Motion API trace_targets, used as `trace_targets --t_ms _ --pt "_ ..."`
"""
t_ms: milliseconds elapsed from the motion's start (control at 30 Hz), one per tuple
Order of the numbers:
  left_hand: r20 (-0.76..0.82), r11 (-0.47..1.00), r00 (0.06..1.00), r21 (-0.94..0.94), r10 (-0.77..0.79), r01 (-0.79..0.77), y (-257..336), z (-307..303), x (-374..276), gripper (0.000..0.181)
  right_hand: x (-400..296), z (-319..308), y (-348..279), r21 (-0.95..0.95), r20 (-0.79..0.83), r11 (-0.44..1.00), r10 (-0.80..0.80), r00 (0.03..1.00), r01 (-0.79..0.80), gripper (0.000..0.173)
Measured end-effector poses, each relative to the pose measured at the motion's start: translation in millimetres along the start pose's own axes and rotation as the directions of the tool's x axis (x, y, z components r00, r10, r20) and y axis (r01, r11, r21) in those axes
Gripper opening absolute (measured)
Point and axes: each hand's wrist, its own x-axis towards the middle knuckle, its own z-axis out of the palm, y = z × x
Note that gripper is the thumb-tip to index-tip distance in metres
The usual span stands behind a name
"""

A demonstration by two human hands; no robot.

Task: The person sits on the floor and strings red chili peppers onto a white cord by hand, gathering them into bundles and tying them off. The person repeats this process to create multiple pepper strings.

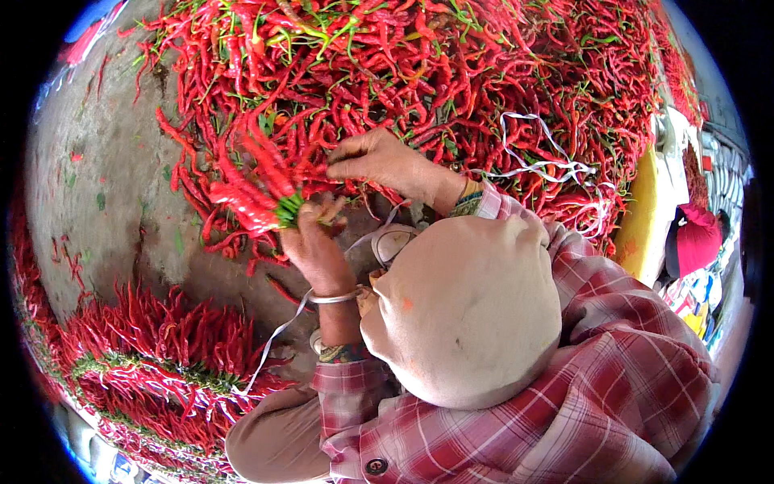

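My left hand (317, 248), with a bangle at its wrist, grips a small bunch of red chili peppers (248, 193) by the green stems. The bunch points up and left and is a little blurred. Just right of the bunch is my right hand (393, 163), thumb and fingers apart, with nothing visible between them. Beyond both hands spreads a large heap of loose red chili peppers (387, 72). A white strip of cord (272, 342) runs from near my left wrist down to a thick string of chili peppers (163, 327) at lower left.
Loose peppers and leaf scraps lie on the concrete floor (103, 181) at left. More white cord (538, 163) is tangled on the heap. My beige-clad knee (465, 308) rises beside my forearms. A yellow object (638, 212) edges the heap; a person in pink (698, 242) is beyond it.
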Motion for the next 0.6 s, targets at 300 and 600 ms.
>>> trace_targets --t_ms 300,600 --pt "-0.012 1.0 1.0 -0.011 0.029 -0.029 8.1 8.3 -6.7 0.019 3.1 -15.7 -11.4 0.145 0.268 0.962 0.188 0.945 -0.232 0.018" --pt "0.107 1.0 0.994 -0.002 0.02 -0.02 4.0 10.3 -10.3 0.017 -11.0 15.1 -31.0 0.479 0.084 0.866 0.12 0.989 -0.146 0.011"
